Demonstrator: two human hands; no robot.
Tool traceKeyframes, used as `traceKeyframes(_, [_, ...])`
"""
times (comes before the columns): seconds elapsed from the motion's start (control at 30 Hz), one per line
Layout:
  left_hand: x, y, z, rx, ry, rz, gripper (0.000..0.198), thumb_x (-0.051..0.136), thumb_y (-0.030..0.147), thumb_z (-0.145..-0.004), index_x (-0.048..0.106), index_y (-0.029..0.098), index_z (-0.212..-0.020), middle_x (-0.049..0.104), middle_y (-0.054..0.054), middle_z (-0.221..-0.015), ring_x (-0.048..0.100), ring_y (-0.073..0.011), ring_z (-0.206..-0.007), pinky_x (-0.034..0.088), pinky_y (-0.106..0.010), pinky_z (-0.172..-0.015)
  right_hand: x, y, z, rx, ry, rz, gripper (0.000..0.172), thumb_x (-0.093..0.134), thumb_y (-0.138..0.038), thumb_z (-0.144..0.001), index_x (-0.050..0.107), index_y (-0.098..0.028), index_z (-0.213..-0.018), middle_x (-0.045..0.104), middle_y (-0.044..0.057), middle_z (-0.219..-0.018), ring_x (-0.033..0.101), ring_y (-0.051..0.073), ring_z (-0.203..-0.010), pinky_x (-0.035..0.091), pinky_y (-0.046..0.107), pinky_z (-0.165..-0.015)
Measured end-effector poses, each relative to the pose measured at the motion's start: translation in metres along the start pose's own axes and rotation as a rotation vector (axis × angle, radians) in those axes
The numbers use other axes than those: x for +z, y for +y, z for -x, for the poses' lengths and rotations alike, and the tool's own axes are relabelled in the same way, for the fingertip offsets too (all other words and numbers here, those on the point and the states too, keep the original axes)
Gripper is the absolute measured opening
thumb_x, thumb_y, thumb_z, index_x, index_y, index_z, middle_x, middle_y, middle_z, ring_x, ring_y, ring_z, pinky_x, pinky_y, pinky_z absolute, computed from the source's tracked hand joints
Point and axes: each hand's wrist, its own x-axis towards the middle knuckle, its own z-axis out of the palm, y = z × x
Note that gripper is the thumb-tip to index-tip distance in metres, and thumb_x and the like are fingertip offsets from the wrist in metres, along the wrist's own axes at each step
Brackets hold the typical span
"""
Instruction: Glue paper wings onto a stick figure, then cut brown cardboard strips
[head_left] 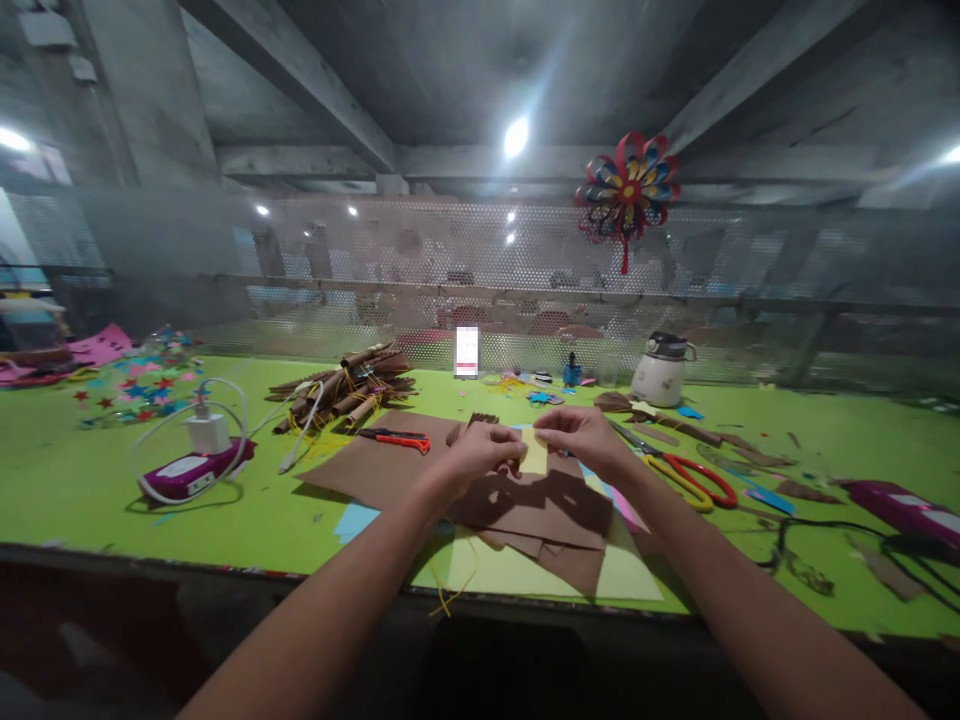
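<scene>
A small piece of pale yellow paper [534, 453] is held up between my two hands. My left hand [486, 450] pinches its left edge, fingers curled. On the other side, my right hand [581, 437] grips the upper right edge between thumb and fingers. Beneath them lie brown paper sheets [540, 515], casting back the hands' shadows, over a larger pale yellow sheet [622, 575] and some blue and pink paper. A red-handled craft knife [401, 440] rests on the brown paper to the left. Scissors with red and yellow handles [694, 480] lie right of my right hand.
Rolled brown paper tubes [352, 385] are heaped at the back left. A purple power strip [199, 470] with a white charger stands left. A lit phone [466, 352] leans at the back, a white bottle [660, 372] stands back right. Paper scraps and a black cable [825, 522] lie right.
</scene>
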Motion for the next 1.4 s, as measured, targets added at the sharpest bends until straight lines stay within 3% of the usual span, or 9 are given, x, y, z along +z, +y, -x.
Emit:
traceKeyframes(0.17, [0.001,-0.002,-0.002,-0.046,0.000,0.149,0.018,0.068,0.029,-0.071,0.059,0.013,-0.067,0.055,-0.001,-0.051,0.060,-0.0134,-0.052,0.038,-0.022,-0.049,-0.003,0.002,-0.002,-0.124,0.000,0.086,0.032,0.070,-0.038,-0.066,0.065,-0.015,-0.088,0.055,-0.003,-0.056,0.048,0.009,-0.049,0.041,0.026,-0.049])
traceKeyframes(0.3, [-0.003,-0.002,-0.003,-0.039,0.075,0.356,0.019,0.072,0.026,-0.068,0.059,0.013,-0.070,0.057,-0.002,-0.059,0.060,-0.0123,-0.057,0.042,-0.023,-0.054,-0.009,0.001,0.000,-0.258,-0.025,0.175,0.037,0.058,-0.030,-0.078,0.059,-0.019,-0.113,0.060,0.003,-0.078,0.056,0.013,-0.066,0.047,0.027,-0.058])
traceKeyframes(0.43, [-0.006,-0.001,-0.003,-0.023,0.154,0.505,0.016,0.073,0.021,-0.065,0.060,0.012,-0.066,0.056,-0.002,-0.061,0.051,-0.0081,-0.057,0.042,-0.020,-0.056,-0.004,-0.006,0.006,-0.457,-0.106,0.391,0.032,0.056,-0.019,-0.078,0.063,-0.025,-0.108,0.056,0.006,-0.097,0.054,0.017,-0.088,0.049,0.033,-0.075])
traceKeyframes(0.6, [-0.005,0.001,-0.002,-0.011,0.103,0.567,0.016,0.072,0.021,-0.065,0.061,0.009,-0.065,0.053,-0.002,-0.059,0.046,-0.0062,-0.053,0.035,-0.018,-0.050,0.011,-0.007,0.008,-0.592,0.004,0.461,0.018,0.062,-0.020,-0.077,0.066,-0.024,-0.094,0.053,0.006,-0.096,0.052,0.020,-0.095,0.043,0.038,-0.088])
traceKeyframes(0.7, [-0.003,0.004,0.000,-0.005,0.107,0.597,0.017,0.074,0.018,-0.060,0.059,0.010,-0.064,0.054,-0.002,-0.061,0.048,-0.0075,-0.057,0.038,-0.020,-0.054,0.013,-0.005,0.006,-0.580,0.034,0.409,0.009,0.062,-0.028,-0.079,0.067,-0.022,-0.085,0.054,0.006,-0.093,0.053,0.020,-0.093,0.044,0.036,-0.085])
traceKeyframes(0.83, [0.000,0.007,0.002,0.000,0.087,0.606,0.021,0.076,0.017,-0.057,0.059,0.009,-0.066,0.056,-0.003,-0.063,0.051,-0.0080,-0.058,0.038,-0.021,-0.056,0.011,-0.005,0.007,-0.537,0.042,0.371,0.017,0.062,-0.037,-0.079,0.066,-0.021,-0.076,0.056,0.006,-0.089,0.055,0.019,-0.087,0.046,0.035,-0.080])
traceKeyframes(1.07, [0.002,0.005,0.001,0.050,0.106,0.551,0.019,0.077,0.020,-0.061,0.062,0.008,-0.066,0.060,-0.005,-0.064,0.057,-0.0102,-0.061,0.041,-0.024,-0.063,0.012,-0.003,0.006,-0.536,0.078,0.357,0.017,0.063,-0.035,-0.078,0.065,-0.020,-0.071,0.059,0.009,-0.096,0.054,0.021,-0.097,0.042,0.038,-0.087])
traceKeyframes(1.3, [0.006,0.004,-0.001,0.049,0.123,0.462,0.019,0.074,0.024,-0.065,0.064,0.008,-0.070,0.065,-0.009,-0.069,0.061,-0.0127,-0.066,0.042,-0.024,-0.064,0.016,0.003,0.004,-0.250,0.129,0.126,0.027,0.066,-0.045,-0.071,0.062,-0.018,-0.067,0.060,0.003,-0.071,0.054,0.016,-0.067,0.045,0.030,-0.065])
traceKeyframes(1.4, [0.007,0.004,-0.001,0.066,0.149,0.428,0.020,0.074,0.025,-0.065,0.063,0.009,-0.068,0.065,-0.008,-0.069,0.060,-0.0120,-0.064,0.041,-0.023,-0.063,0.018,0.006,0.003,-0.153,0.145,0.069,0.029,0.067,-0.046,-0.070,0.060,-0.018,-0.067,0.060,0.002,-0.064,0.054,0.015,-0.061,0.044,0.030,-0.062])
